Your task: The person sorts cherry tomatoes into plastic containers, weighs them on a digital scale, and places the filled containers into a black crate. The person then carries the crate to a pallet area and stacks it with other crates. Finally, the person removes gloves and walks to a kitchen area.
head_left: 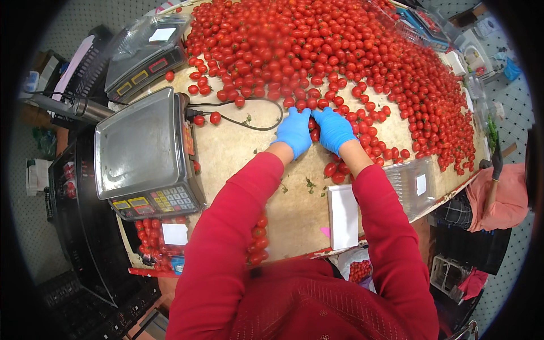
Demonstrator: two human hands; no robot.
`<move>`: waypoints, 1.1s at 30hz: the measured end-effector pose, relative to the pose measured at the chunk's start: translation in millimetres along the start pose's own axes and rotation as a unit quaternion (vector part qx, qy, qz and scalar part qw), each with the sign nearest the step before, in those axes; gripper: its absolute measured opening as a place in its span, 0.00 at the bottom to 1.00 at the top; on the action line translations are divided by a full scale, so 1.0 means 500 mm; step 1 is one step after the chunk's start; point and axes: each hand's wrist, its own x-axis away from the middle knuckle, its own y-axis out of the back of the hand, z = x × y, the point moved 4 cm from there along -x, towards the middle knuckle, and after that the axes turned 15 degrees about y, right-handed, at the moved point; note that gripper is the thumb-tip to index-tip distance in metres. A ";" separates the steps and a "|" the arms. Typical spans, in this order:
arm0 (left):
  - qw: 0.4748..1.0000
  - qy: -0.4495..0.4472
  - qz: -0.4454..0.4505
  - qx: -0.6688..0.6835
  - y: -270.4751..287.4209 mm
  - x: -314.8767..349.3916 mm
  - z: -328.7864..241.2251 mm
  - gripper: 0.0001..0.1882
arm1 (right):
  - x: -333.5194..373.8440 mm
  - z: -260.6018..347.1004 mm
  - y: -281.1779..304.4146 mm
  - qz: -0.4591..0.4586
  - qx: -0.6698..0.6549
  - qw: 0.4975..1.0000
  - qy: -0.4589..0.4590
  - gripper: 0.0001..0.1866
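Side by side at the near edge of a large heap of red cherry tomatoes (340,45) are my two blue-gloved hands. My left hand (294,133) is closed, its fingers curled in against the tomatoes. Likewise my right hand (334,130) has bent fingers pressed onto tomatoes, its fingertips partly hidden. A few tomatoes (314,135) sit in the narrow gap between the hands. More loose tomatoes (365,130) lie to the right of my right hand. Bits of green stem (310,185) are scattered on the pale tabletop (232,153) below.
A weighing scale (139,141) with a metal pan stands at left, a second scale (144,62) behind it. A black plugged cable (266,129) loops near my left hand. By my right forearm are a white box (343,218) and clear plastic containers (411,181). Another person (496,195) is at right.
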 end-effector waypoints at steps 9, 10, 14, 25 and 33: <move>0.818 0.004 0.289 0.497 0.020 0.033 0.080 0.35 | 0.057 0.025 -0.019 -0.094 -0.633 0.768 -0.023 0.36; 0.782 0.013 0.313 0.539 0.030 0.046 0.084 0.36 | 0.064 0.035 -0.020 -0.104 -0.706 0.700 -0.028 0.35; 0.757 0.050 0.354 0.547 0.068 0.115 0.120 0.39 | 0.092 0.100 -0.026 -0.102 -0.758 0.643 -0.037 0.33; 0.916 -0.095 0.186 0.342 0.166 0.430 0.271 0.29 | 0.248 0.373 -0.068 -0.039 -0.648 0.757 0.074 0.31; 0.984 -0.054 -0.171 0.022 0.064 0.588 0.350 0.28 | 0.308 0.500 -0.119 -0.176 -0.295 0.907 0.242 0.29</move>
